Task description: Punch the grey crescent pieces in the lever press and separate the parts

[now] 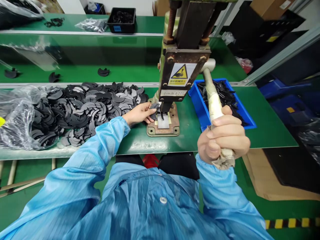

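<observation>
A hand press (186,56) with a yellow warning label stands at the middle of the green bench. My left hand (141,114) pinches a dark curved part (154,111) at the press base (174,124), beside the lowered-looking black ram (166,106). My right hand (223,136) is wrapped round the tape-covered press lever (212,96), which slants up to the press head. Left of the press lies a big heap of dark curved parts (92,103). A blue bin (245,113) holding thin black pieces sits right of the press, partly behind the lever.
A clear plastic bag (17,113) lies at the heap's left end. Loose curved parts (103,72) rest behind the heap. On the back shelf are a black bin (122,28) and a plastic bag (92,24). A metal post (282,55) slants at the right.
</observation>
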A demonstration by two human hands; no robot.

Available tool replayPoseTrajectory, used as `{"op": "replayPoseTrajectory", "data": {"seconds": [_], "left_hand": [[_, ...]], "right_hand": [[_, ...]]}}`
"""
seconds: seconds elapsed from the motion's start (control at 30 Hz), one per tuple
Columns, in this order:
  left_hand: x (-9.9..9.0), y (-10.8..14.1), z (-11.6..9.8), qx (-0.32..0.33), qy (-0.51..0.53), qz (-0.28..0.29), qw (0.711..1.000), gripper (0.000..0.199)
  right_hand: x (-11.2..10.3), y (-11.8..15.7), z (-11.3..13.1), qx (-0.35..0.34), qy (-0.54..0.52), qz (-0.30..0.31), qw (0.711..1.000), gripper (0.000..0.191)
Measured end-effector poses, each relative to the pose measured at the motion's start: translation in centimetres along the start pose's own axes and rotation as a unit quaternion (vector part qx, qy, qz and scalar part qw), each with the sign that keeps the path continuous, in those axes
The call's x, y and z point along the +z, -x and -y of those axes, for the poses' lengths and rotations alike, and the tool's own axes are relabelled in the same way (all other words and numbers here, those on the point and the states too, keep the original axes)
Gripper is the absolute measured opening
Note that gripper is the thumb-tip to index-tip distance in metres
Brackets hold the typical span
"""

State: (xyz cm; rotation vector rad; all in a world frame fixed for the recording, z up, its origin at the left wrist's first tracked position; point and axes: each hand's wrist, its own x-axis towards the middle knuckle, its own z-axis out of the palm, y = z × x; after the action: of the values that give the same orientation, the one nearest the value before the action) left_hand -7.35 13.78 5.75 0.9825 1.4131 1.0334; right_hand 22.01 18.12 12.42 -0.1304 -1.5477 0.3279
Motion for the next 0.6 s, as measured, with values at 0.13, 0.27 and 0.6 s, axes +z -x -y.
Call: {"op": "replayPoseTrajectory", "data": {"seconds": [0.13, 0.27, 0.6], "left_hand": [[0.31, 0.05, -0.31, 0.003, -0.016, -0.013, 1.0, 0.041], [0.63, 0.29, -0.82, -0.007, -0.033, -0.022, 0.999, 0.034], [0.39, 0.29, -0.37, 0.004, -0.059, -0.009, 0.998, 0.028]], "right_hand": [[-0.07, 0.03, 0.1, 0.005, -0.002, 0.001, 1.0, 0.042], [0.03, 0.05, 0.17, 0.003, 0.0, 0.0, 1.0, 0.038], [-0.11, 0.17, -0.09, -0.003, 0.01, -0.003, 1.0, 0.046]]}}
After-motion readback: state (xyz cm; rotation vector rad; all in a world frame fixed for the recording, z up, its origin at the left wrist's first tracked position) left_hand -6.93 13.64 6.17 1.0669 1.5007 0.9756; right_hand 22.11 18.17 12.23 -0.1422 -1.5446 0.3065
